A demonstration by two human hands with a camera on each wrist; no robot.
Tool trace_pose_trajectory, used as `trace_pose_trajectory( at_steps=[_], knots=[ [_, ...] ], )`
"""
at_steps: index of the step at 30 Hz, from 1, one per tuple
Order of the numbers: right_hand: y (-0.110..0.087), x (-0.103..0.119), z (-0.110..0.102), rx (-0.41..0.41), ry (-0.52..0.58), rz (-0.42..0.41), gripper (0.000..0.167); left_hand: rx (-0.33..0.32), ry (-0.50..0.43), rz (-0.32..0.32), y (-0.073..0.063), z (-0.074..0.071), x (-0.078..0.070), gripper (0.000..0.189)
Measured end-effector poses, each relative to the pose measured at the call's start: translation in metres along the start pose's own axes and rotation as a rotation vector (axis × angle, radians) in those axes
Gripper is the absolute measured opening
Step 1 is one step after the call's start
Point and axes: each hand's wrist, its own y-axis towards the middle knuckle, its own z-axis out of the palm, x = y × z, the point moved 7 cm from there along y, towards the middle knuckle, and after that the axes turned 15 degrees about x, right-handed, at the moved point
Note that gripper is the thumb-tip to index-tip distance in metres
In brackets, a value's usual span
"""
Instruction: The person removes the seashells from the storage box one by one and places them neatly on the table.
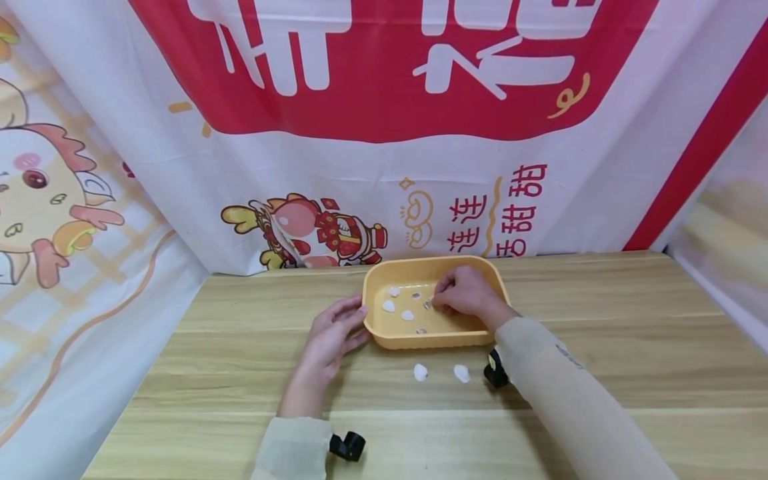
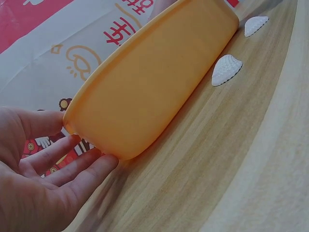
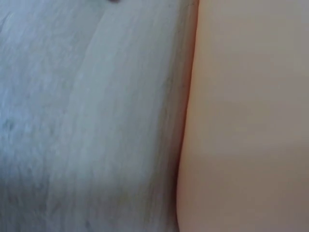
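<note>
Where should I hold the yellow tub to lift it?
Probably hold the yellow tub by its two short ends, one hand coming from each side, just under the rim: it sits upright with its long way running left to right, and the left hand touches one end.

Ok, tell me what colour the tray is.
The tray is yellow-orange; the left wrist view shows it best.
</note>
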Motion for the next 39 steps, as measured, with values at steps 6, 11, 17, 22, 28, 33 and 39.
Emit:
trace_pose_trajectory(
  at_steps=[6, 11, 17, 22, 28, 33, 39],
  knots=[
    [-0.001, 0.004, -0.002, 0.004, 0.027, -0.024, 0.014, 0.0, -0.001, 0.001, 0.001, 0.0, -0.001, 0.046],
    [0.001, 0.01, -0.007, -0.054, 0.013, -0.05, 0.013, 0.0, 0.002, 0.002, 0.001, 0.0, -0.004, 0.045],
    [-0.002, 0.014, -0.008, -0.13, 0.069, -0.047, 0.014, -0.005, 0.016, -0.013, -0.002, -0.002, -0.004, 0.046],
    [-0.009, 0.021, -0.015, -0.2, 0.172, -0.09, 0.014, 0.0, 0.008, -0.019, -0.002, -0.001, -0.002, 0.046],
    [-0.019, 0.029, -0.021, -0.221, 0.25, -0.14, 0.021, 0.005, 0.01, -0.016, -0.002, 0.001, -0.002, 0.046],
    [-0.028, 0.034, -0.018, -0.225, 0.32, -0.139, 0.023, 0.006, 0.014, -0.01, -0.003, 0.0, -0.002, 0.046],
    [-0.047, 0.04, -0.018, -0.252, 0.343, -0.169, 0.026, 0.005, 0.016, -0.01, -0.002, 0.002, -0.002, 0.046]
  ],
)
